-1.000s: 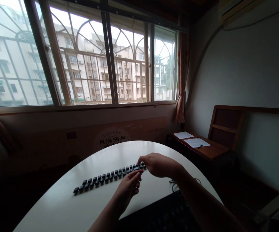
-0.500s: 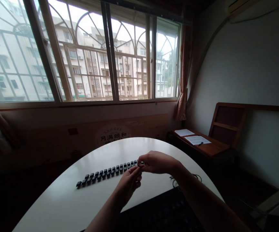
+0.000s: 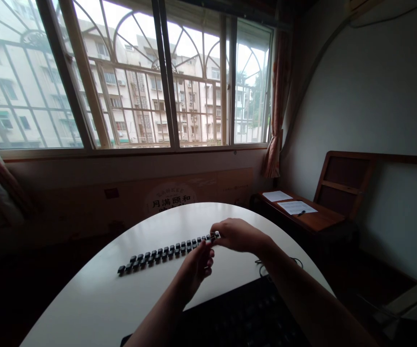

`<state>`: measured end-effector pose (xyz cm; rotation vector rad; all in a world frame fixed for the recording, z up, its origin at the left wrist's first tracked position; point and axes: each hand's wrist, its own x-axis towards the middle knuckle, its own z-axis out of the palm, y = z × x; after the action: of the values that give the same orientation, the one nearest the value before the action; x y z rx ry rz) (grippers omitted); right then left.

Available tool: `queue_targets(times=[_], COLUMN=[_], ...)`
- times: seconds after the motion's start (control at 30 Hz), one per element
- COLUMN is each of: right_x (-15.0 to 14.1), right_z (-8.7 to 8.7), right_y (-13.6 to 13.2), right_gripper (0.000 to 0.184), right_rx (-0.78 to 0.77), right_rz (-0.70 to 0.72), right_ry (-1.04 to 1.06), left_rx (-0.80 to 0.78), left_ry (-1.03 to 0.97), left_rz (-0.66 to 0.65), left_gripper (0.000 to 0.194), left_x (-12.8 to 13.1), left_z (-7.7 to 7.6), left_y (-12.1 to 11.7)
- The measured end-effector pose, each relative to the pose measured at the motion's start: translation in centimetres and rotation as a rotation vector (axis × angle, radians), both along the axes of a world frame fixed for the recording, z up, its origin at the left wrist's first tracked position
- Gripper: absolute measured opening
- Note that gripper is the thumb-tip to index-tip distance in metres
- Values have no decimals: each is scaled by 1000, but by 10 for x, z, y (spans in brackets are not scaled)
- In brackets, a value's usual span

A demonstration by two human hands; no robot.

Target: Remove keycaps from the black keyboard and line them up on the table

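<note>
My right hand (image 3: 240,235) is bent over above the far end of the keycap rows, its fingers pinched on a small thing with thin pale edges (image 3: 214,236), too small to name. Just below and to the left, my left hand (image 3: 199,264) is closed, thumb and fingertips pinched close to the right fingertips. Whatever is between its fingers is hidden. Black keycaps (image 3: 155,257) stand in two slanting rows on the white table (image 3: 85,299), running up to the hands. Under my forearms lies a dark keyboard (image 3: 230,313), mostly in shadow.
A black cable (image 3: 297,262) curls on the table beside my right forearm. The table's rounded edge faces a wall below a barred window (image 3: 190,111). At right, a wooden bench (image 3: 320,223) holds paper sheets (image 3: 297,207) and a pen (image 3: 301,213).
Both hands have parted slightly, the right moving a little up and right of the left fingertips. The small thing is now nearer the right fingers. The view has shifted slightly.
</note>
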<state>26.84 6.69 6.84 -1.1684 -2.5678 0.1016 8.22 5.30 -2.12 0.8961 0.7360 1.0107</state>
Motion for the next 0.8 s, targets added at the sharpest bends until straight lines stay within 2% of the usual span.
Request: queue_targets(times=[0.13, 0.27, 0.4, 0.47, 0.57, 0.8], right_x=[16, 30, 47, 56, 66, 70], right_z=[-15, -48, -77, -85, -93, -108], right_y=[27, 54, 71, 77, 83, 88], right_gripper=[21, 20, 16, 19, 20, 21], right_rx=[-17, -78, -161, -178, -209, -270], right_rz=[-322, -461, -555, -605, -647, -626], right_ry=[42, 31, 34, 49, 67, 71], left_rx=[27, 216, 465, 531, 560, 562], left_ry=[179, 511, 784, 845, 865, 860], left_rz=[-58, -162, -362, -405, -410, -392], left_gripper=[56, 49, 36, 33, 32, 31], left_x=[0, 6, 10, 10, 8, 8], left_z=[-3, -8, -10, -10, -9, -10], left_y=[-1, -3, -9, -12, -14, -14])
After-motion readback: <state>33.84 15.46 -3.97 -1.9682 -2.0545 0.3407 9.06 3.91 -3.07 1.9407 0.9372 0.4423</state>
